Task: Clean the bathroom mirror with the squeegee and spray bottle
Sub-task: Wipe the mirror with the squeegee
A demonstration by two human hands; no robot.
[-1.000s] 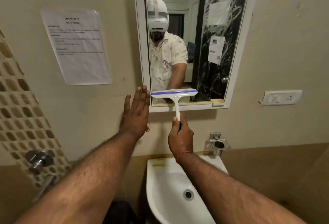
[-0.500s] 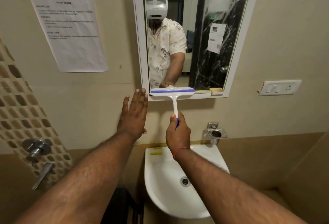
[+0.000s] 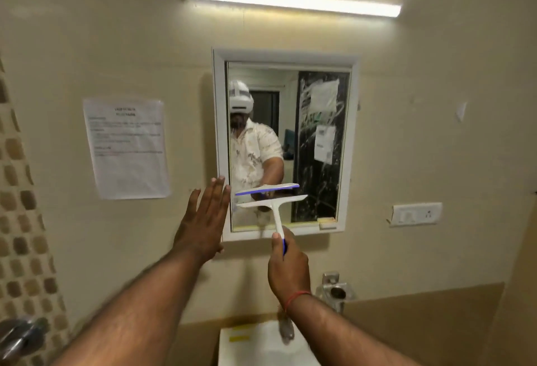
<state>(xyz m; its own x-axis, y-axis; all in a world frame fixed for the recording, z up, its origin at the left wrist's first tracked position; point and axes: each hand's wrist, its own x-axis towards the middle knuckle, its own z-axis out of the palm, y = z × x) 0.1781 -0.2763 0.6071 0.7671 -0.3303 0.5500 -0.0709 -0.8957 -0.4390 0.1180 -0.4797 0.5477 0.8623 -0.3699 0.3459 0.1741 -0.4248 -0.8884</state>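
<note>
- We see the right hand curled round the lower handle of the squeegee, thumb up along the white stem. The fist hides most of the blue grip.
- The squeegee stands nearly upright in front of the lower left part of the mirror, its blade tilted up to the right. The blade and its reflection show a little apart, and we cannot tell whether the rubber edge touches the glass.
- The left hand is raised flat, fingers straight and close together, holding nothing. Its fingertips overlap the lower left edge of the mirror's white frame. It is blurred, so we cannot say whether it touches the frame or the wall.
- The right half of the glass carries white smears and streaks over a dark reflection. The left half reads clearer.
- Below the right wrist a blurred, pale, see-through shape hangs over the sink. We cannot make out what it is.
- The sink is cut off by the bottom edge, with only its back rim showing.
- The printed sheet on the wall left of the mirror is too soft to read.
- A metal holder by the right wrist is partly hidden by the arm.
- A tap at the lower left is blurred and cropped.
- A tube light glows above the mirror, and a switch plate sits to its right.
</note>
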